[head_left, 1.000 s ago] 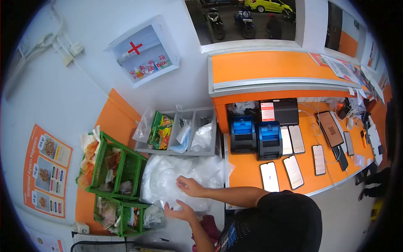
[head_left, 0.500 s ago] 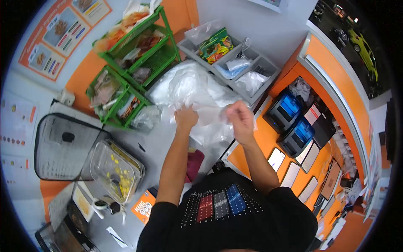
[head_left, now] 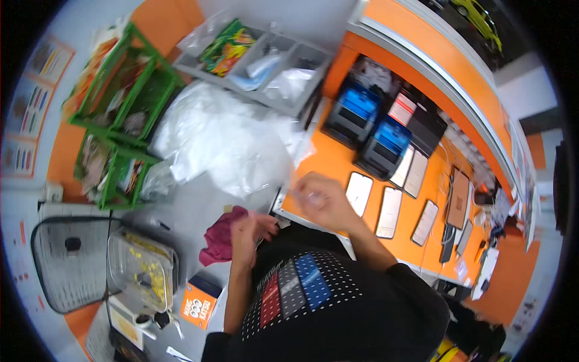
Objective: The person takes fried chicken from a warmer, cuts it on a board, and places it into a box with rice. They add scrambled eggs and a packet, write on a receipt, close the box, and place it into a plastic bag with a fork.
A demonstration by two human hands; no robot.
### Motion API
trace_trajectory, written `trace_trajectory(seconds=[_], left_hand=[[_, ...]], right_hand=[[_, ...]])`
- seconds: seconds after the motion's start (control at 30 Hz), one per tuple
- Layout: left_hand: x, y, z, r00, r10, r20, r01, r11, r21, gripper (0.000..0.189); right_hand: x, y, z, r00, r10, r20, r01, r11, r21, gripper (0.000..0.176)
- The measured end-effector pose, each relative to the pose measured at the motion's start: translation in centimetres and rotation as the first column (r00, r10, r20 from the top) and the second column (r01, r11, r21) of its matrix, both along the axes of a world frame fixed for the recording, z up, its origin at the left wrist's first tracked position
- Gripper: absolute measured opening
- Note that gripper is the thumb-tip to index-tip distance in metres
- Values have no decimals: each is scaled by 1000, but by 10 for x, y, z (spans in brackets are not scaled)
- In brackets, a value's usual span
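My left hand is at the near right side of a crumpled maroon cloth, overlapping it close to the front of my black shirt. Its fingers are smeared by motion. My right hand is raised over the corner where the grey table meets the orange counter. Its fingers are curled together around something small and see-through that I cannot make out. Beyond both hands, a large heap of clear plastic bags spreads over the table.
Green baskets stand at the left, and a grey divided tray is behind the bags. A clear tub with yellow pieces sits near an orange box. Phones and two dark devices with blue screens occupy the orange counter.
My view has turned to the right, so the surroundings appear farther left. My left hand has come back from the plastic bags to the maroon cloth; my right hand has drawn nearer my body.
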State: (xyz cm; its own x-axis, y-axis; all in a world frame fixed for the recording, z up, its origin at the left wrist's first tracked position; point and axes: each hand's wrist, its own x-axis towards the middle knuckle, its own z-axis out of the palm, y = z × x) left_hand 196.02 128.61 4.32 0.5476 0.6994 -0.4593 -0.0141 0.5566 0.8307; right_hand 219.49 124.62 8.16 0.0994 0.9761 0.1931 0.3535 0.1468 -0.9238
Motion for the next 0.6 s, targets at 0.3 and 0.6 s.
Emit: trace_trajectory(seconds=[0.3,0.6], left_hand=[[64,-8,-20,879,332,341,-91,820,-565,42],[54,-41,-67,837,414,359,-100,760,-643,48]], right_hand=[[26,-36,-6,786,606,120,-581,791,-191,29],[276,-57,-51,630,-583,513,674,739,12,41]])
